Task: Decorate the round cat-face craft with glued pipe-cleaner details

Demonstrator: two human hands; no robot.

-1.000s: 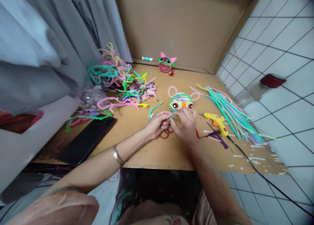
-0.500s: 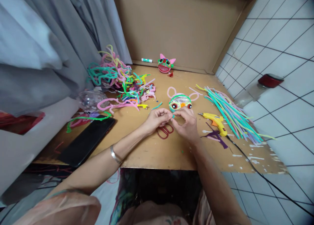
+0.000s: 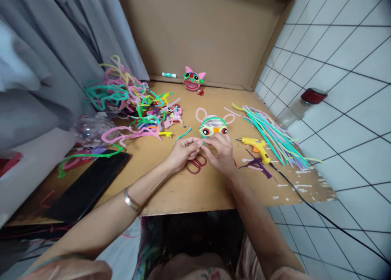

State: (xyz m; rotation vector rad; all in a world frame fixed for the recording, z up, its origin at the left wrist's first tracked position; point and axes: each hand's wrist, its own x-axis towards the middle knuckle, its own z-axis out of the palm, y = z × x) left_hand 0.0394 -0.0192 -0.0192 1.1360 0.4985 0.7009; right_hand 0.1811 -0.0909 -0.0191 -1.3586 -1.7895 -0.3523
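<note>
My left hand (image 3: 187,151) and my right hand (image 3: 220,153) meet over the middle of the table, fingertips pinched together. Between them shows a small bit of teal pipe cleaner (image 3: 203,142); most of it is hidden by the fingers. Just behind the hands lies a mask-like animal head (image 3: 214,124) with pink loop ears, a green band, red-and-black eyes and an orange nose. Its lower part is covered by my right hand. Beneath my hands rest scissors with dark red handles (image 3: 193,170), their blades out of sight.
A yellow glue gun (image 3: 258,146) with a black cord lies right, beside a bundle of pipe cleaners (image 3: 271,135). Tangled pipe cleaners (image 3: 134,96) heap up left, near a black phone-like slab (image 3: 88,186). A finished-looking pink-eared head (image 3: 192,81) and a glue stick (image 3: 169,75) stand at the back.
The whole view has shifted, so the table's things appear farther left. Both hands stay pinched together on the teal piece, with only slight finger movement.
</note>
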